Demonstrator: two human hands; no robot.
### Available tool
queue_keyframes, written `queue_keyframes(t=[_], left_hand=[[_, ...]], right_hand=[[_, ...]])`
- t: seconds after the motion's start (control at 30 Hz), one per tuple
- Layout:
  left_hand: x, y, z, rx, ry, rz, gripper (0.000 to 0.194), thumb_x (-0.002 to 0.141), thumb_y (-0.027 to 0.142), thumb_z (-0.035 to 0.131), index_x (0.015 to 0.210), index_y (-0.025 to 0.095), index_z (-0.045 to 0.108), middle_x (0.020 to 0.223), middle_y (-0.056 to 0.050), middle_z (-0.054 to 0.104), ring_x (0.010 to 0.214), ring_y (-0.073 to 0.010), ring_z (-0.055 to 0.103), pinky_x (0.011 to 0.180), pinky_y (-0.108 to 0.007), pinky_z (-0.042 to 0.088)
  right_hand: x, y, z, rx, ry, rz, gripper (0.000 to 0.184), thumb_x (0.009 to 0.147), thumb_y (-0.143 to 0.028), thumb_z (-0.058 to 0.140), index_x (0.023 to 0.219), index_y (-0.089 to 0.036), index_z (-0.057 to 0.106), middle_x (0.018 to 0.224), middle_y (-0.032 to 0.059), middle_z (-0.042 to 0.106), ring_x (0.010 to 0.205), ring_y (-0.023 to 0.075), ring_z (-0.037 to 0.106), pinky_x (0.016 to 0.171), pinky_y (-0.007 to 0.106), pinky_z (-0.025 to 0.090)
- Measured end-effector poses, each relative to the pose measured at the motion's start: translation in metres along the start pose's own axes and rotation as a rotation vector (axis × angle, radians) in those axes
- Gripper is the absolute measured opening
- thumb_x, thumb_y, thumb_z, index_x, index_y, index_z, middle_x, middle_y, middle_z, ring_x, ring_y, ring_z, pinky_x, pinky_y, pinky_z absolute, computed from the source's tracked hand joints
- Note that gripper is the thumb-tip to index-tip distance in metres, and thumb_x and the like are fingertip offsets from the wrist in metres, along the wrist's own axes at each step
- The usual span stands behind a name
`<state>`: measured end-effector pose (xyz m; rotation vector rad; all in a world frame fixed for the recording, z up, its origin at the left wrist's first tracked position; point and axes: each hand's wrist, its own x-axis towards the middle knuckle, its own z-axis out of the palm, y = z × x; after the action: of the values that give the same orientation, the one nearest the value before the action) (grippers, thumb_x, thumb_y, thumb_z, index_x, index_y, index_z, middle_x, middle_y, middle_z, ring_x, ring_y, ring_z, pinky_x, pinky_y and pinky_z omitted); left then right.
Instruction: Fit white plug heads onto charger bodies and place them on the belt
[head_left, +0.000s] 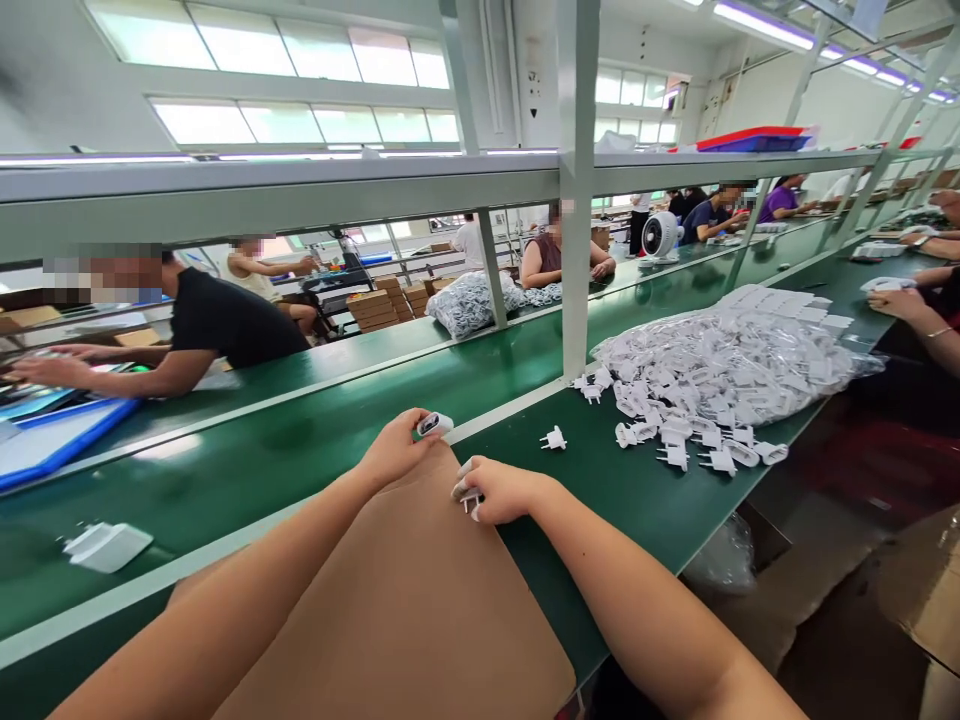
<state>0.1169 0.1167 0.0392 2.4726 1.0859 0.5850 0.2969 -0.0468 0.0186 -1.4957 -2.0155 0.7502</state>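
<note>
My left hand (pixel 394 448) is closed on a white charger housing (pixel 436 425), whose open end faces me, above the far edge of a brown cardboard sheet (pixel 405 610). Over the sheet's right corner, my right hand (pixel 499 490) pinches a small white plug piece (pixel 469 501) with its two pins pointing down; the fingers partly cover it. The two parts are apart. A single white plug piece (pixel 553 438) lies on the green bench to the right of my hands. Farther left on the belt lies a white charger (pixel 109 546).
A plastic bag (pixel 739 350) spills many white plug pieces onto the bench at right. A grey-white post (pixel 576 200) rises in front, under a long shelf (pixel 300 200). Blue-rimmed tray (pixel 67 445) and a co-worker (pixel 217 320) are at left; another person's hand (pixel 896 300) is at right.
</note>
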Motion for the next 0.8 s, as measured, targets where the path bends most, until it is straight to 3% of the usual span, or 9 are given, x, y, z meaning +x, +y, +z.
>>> queue_keyframes(t=[0.1,0.27,0.37,0.47,0.57,0.67,0.8], left_hand=[[-0.048,0.002,-0.010,-0.097,-0.023,-0.058,0.039,0.087,0.051,0.062,0.115,0.024,0.065,0.111,-0.005,0.075,0.083,-0.0230,0.069,0.079,-0.035,0.055],[-0.116,0.015,-0.010,-0.140,-0.021,-0.023,0.032,0.089,0.047,0.062,0.112,0.025,0.069,0.110,-0.006,0.075,0.093,-0.0248,0.070,0.082,-0.036,0.054],[-0.139,0.020,0.000,-0.174,-0.017,0.000,0.025,0.090,0.043,0.062,0.105,0.024,0.071,0.104,-0.007,0.073,0.094,-0.0258,0.068,0.083,-0.038,0.054],[-0.150,0.019,0.013,-0.301,0.053,0.007,0.034,0.085,0.043,0.070,0.112,0.023,0.069,0.108,-0.008,0.072,0.100,-0.0266,0.067,0.090,-0.040,0.054],[-0.149,0.014,0.020,-0.424,0.090,-0.002,0.041,0.081,0.048,0.075,0.112,0.021,0.070,0.111,-0.009,0.071,0.101,-0.0262,0.065,0.091,-0.040,0.054],[-0.145,0.009,0.020,-0.411,0.059,0.004,0.030,0.086,0.049,0.071,0.096,0.021,0.072,0.096,-0.008,0.069,0.092,-0.0250,0.063,0.084,-0.038,0.053],[-0.142,0.008,0.019,-0.384,0.048,0.040,0.027,0.084,0.045,0.075,0.097,0.021,0.074,0.097,-0.008,0.070,0.096,-0.0258,0.063,0.087,-0.039,0.052]], right_hand=[[-0.003,0.001,-0.002,-0.019,-0.007,0.054,0.052,0.061,0.003,0.077,0.107,-0.020,0.078,0.113,0.0047,0.058,0.084,0.0143,0.064,0.078,0.025,0.056],[0.007,0.010,-0.005,0.079,0.280,0.061,0.028,0.080,-0.009,0.073,0.105,-0.020,0.078,0.107,0.0054,0.065,0.095,0.0174,0.066,0.093,0.032,0.055],[0.016,0.013,-0.003,0.425,0.354,0.227,0.019,0.095,-0.029,0.063,0.105,-0.019,0.075,0.093,0.0057,0.072,0.080,0.0170,0.069,0.071,0.029,0.058],[0.016,0.005,-0.001,0.798,0.309,0.334,0.035,0.095,-0.051,0.066,0.100,-0.017,0.074,0.087,0.0071,0.075,0.067,0.0150,0.067,0.056,0.025,0.055],[0.012,-0.010,0.002,0.990,0.252,0.337,0.040,0.079,-0.053,0.085,0.098,-0.019,0.075,0.099,0.0078,0.078,0.081,0.0157,0.073,0.073,0.026,0.062],[0.009,-0.022,0.005,1.021,0.210,0.321,0.050,0.064,-0.048,0.096,0.101,-0.021,0.075,0.110,0.0070,0.078,0.099,0.0203,0.075,0.092,0.032,0.062],[0.008,-0.033,0.013,0.845,0.310,0.260,0.053,0.064,-0.052,0.095,0.104,-0.023,0.076,0.107,0.0068,0.078,0.106,0.0257,0.074,0.098,0.043,0.060]])
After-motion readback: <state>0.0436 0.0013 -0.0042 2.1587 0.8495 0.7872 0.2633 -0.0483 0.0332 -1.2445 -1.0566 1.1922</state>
